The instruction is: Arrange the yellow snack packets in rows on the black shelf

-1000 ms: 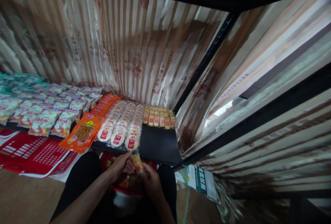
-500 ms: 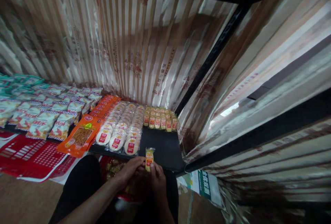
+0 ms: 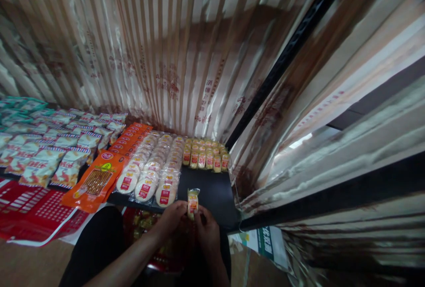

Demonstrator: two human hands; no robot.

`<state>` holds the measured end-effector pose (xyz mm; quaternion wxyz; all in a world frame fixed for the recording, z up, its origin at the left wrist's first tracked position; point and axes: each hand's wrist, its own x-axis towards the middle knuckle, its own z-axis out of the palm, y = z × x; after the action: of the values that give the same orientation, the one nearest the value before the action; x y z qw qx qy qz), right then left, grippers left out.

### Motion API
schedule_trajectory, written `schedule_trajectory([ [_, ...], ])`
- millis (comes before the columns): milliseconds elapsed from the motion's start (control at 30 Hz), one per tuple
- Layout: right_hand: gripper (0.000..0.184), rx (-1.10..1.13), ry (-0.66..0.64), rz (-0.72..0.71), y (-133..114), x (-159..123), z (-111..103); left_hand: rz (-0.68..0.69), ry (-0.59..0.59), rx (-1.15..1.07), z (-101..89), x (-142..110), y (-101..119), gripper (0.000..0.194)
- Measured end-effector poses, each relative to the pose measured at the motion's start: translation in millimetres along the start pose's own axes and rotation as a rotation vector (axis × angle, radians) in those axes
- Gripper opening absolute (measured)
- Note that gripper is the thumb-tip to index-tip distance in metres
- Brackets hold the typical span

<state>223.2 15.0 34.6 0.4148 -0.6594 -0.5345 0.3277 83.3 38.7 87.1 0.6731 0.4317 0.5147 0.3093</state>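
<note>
fingers of the left hand [image 3: 175,214] and right hand [image 3: 207,231] grasp a wrapped snack [image 3: 193,202] near the black shelf [image 3: 207,189] front edge, apparently aligning it, the next move calling for steady fingertips.

Side by side from the left: green bags [image 3: 28,106], white snack bags [image 3: 43,167], flat orange snack bags [image 3: 106,167] and three rows of round white crackers [image 3: 154,167], with a red basket [image 3: 29,212] below and a wrinkly striped sheet [image 3: 133,48] behind.
</note>
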Motion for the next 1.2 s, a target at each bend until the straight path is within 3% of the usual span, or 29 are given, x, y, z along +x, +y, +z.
schedule_trajectory([
  [500, 0.033, -0.195, 0.008, -0.045, -5.3, 32.9, -0.9, -0.044, 0.112, 0.181, 14.5, 45.2, 2.0, 0.039],
  [733, 0.028, -0.137, 0.062, -0.101, -5.6, 58.1, 11.9, 0.054, 0.178, 0.091, 19.6, 58.9, 3.5, 0.044],
  [867, 0.028, -0.169, 0.083, -0.094, -9.0, 71.6, 18.3, 0.061, 0.264, 0.154, 22.8, 61.5, 10.4, 0.05],
  [1100, 0.026, -0.131, 0.08, -0.111, -18.4, 91.0, 25.2, 0.181, 0.311, 0.196, 26.4, 74.5, 15.3, 0.035],
  [1200, 0.028, -0.127, 0.06, -0.122, -20.9, 99.0, 29.0, 0.208, 0.348, 0.253, 26.6, 78.7, 11.5, 0.044],
])
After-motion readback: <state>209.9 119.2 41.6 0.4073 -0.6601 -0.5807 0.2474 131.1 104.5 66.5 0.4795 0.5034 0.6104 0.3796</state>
